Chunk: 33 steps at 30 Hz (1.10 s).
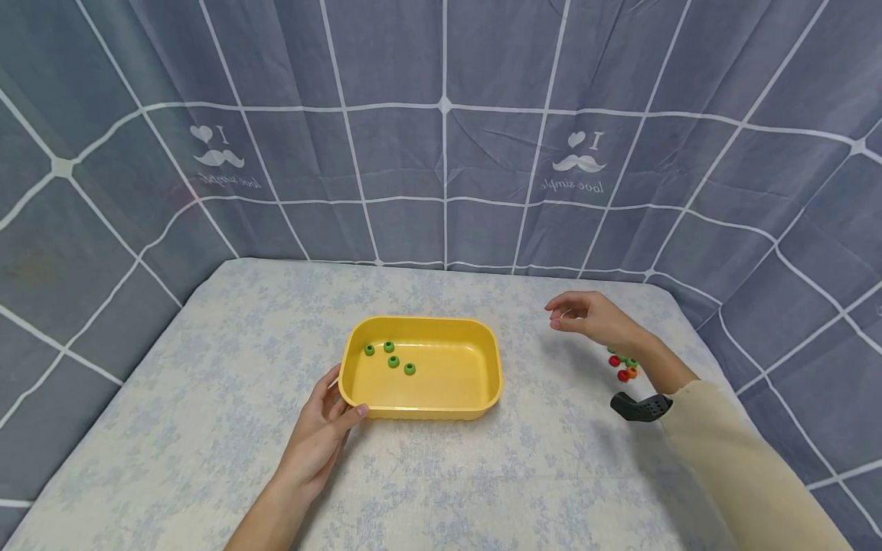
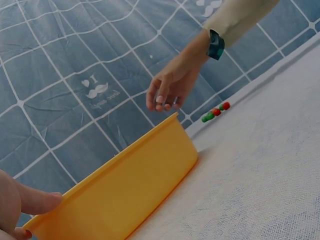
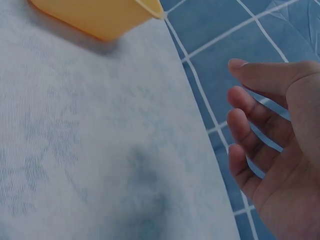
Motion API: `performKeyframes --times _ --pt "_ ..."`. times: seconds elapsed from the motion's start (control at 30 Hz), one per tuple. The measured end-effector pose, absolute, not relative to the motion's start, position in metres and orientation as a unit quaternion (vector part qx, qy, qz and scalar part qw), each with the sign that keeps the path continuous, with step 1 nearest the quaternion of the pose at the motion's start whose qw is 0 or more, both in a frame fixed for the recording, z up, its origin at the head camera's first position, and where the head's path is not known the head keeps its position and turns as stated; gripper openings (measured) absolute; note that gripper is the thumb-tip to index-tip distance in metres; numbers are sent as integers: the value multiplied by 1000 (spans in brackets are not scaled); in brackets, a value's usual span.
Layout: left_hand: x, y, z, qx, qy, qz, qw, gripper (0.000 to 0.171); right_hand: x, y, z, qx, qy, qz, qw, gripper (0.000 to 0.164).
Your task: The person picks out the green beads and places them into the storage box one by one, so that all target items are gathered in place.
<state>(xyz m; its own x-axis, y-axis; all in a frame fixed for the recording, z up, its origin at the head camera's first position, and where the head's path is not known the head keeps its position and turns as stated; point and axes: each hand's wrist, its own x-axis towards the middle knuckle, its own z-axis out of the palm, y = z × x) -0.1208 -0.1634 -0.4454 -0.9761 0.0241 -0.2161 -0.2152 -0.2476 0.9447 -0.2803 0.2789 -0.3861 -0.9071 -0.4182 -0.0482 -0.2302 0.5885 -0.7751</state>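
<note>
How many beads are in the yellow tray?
4: one green bead leftmost in the yellow tray, another farthest back, a third just in front of that, a fourth nearest the middle. The tray's near side might hide more.

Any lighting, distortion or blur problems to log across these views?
Head view: grid lines on the curtain bend, probably lens distortion, and soft shadows fall beneath the right hand and sleeve; left wrist view: dimmer, bluish, tilted, but the yellow tray reads clearly; right wrist view: dim, with a diffuse dark shadow low on the tablecloth and its print smeared.
</note>
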Motion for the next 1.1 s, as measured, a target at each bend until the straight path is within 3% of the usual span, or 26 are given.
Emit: performKeyframes --times 0.63,1.1 --pt "-122 -164 -445 -84 612 783 73 92 -265 372 -405 -79 896 -427 93 52" --pt "-122 -163 -447 -82 612 783 76 91 -237 420 -440 -24 911 -399 101 48"
